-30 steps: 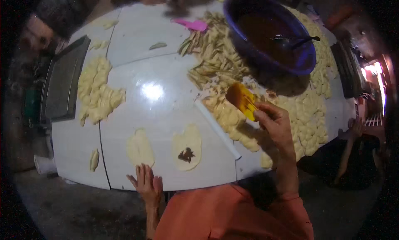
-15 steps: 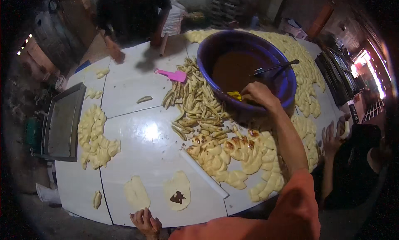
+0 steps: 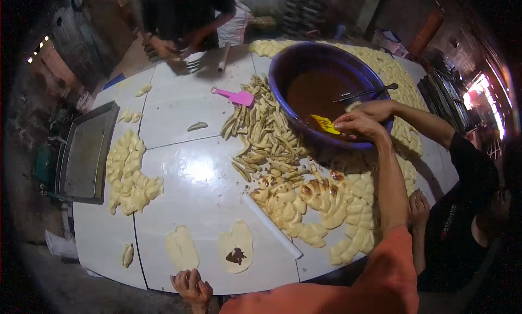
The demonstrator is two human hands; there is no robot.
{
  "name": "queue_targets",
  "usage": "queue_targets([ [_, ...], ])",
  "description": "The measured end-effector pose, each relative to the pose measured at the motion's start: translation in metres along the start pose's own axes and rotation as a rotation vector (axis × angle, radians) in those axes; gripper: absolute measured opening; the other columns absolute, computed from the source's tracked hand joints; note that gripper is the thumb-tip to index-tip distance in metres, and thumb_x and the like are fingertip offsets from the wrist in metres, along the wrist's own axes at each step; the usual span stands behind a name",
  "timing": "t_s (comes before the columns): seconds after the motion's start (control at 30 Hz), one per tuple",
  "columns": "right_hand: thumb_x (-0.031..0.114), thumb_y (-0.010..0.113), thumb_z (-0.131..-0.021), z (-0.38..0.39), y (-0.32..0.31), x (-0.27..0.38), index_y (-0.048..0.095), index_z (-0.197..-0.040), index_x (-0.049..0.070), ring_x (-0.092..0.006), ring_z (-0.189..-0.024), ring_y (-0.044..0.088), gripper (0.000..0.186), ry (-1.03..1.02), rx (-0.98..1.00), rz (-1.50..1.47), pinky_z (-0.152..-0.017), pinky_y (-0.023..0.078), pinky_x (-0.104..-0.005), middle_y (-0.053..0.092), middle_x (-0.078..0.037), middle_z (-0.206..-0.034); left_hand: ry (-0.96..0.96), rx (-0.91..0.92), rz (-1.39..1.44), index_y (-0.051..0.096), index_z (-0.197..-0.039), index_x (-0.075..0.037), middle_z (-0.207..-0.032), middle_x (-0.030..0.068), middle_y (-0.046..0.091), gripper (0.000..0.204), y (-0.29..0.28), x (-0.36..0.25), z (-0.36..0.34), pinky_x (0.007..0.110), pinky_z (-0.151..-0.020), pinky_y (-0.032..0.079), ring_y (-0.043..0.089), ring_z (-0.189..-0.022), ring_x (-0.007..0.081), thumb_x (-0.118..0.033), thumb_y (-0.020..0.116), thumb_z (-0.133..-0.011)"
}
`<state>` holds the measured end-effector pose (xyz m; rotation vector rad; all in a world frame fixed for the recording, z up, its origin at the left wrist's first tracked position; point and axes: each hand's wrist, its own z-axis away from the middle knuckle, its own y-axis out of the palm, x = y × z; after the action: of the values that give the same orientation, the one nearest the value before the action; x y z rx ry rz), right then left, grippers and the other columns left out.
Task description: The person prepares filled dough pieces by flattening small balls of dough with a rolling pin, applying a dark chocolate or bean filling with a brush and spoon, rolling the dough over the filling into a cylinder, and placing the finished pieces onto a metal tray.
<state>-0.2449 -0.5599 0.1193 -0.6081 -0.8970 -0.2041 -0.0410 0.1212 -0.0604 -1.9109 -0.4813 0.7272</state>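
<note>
Scoop (image 3: 325, 124) pinched in right hand (image 3: 359, 125); co-worker's hand (image 3: 377, 110) just beyond, I fear bump, spill; left hand (image 3: 191, 286) loosely spread, seemingly empty.

Scoop (image 3: 325, 124): yellow. Basin (image 3: 279, 77): purple-blue. Filling (image 3: 310, 93): brown. Dough ovals (image 3: 181, 248): pale cream, one brown-blotched. Spatula (image 3: 242, 98): pink. Strips (image 3: 262, 124): dull yellow-green. Rod (image 3: 272, 226): white. Tabletop (image 3: 187, 202): white, dark seam lines. Sleeve (image 3: 390, 257): orange.

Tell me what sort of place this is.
Probably a bakery or pastry workshop: many pale dough pieces lie on the white table, a big purple tub holds a brown mixture, and a shallow rectangular tray sits at the left.
</note>
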Motion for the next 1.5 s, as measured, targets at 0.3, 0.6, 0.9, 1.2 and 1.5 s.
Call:
queue_targets([
  [0.3,0.025,0.075,-0.096,0.029,0.032,0.030,0.076,-0.112,0.000,-0.0075,-0.064,0.057,0.030,-0.110,-0.122,-0.067,-0.055,0.044,-0.0248,0.069,0.000,-0.084,0.067,-0.088,0.029,0.072,-0.116,-0.008,-0.121,0.0131,0.061,0.035,-0.004,0.001,0.001,0.066,-0.114,0.029,0.058,-0.117,0.0361,-0.030,0.056,-0.093],
  [0.6,0.021,0.075,-0.090,0.072,0.169,0.090,0.076,-0.104,-0.006,-0.0087,-0.067,0.060,0.031,-0.281,0.071,0.155,-0.058,0.049,-0.0266,0.069,-0.003,-0.080,0.077,-0.146,0.160,0.075,-0.109,-0.014,-0.116,0.0048,0.067,0.031,-0.002,-0.016,-0.024,0.062,-0.107,0.037,0.060,-0.117,0.0285,-0.020,0.070,-0.079],
  [0.9,0.017,0.074,-0.091,0.106,0.426,0.111,0.075,-0.113,0.008,-0.0313,-0.077,0.071,0.024,-0.778,0.251,0.666,-0.068,0.056,-0.0402,0.071,-0.010,-0.087,0.009,-0.153,0.159,0.076,-0.112,-0.019,-0.117,0.0001,0.068,0.030,-0.010,-0.012,-0.011,0.060,-0.111,0.038,0.061,-0.117,0.0228,-0.025,0.074,-0.083],
  [1.2,0.014,0.069,-0.089,0.142,0.458,0.094,0.067,-0.118,0.012,-0.0252,-0.073,0.068,0.030,-0.850,-0.103,0.942,-0.060,0.054,-0.0398,0.063,-0.004,-0.086,-0.035,-0.085,0.293,0.071,-0.125,-0.014,-0.126,0.0057,0.062,0.041,-0.018,-0.014,-0.018,0.065,-0.116,0.030,0.055,-0.126,0.0267,-0.022,0.077,-0.085],
  [1.5,0.019,0.063,-0.098,0.157,0.467,0.082,0.065,-0.117,0.009,-0.0330,-0.079,0.069,0.022,-0.598,-0.102,0.774,-0.064,0.055,-0.0455,0.065,-0.012,-0.090,-0.007,0.218,0.120,0.044,-0.157,-0.016,-0.163,0.0273,0.028,0.080,-0.016,-0.013,-0.054,0.081,-0.114,0.005,0.026,-0.151,0.0480,-0.065,0.058,-0.095],
])
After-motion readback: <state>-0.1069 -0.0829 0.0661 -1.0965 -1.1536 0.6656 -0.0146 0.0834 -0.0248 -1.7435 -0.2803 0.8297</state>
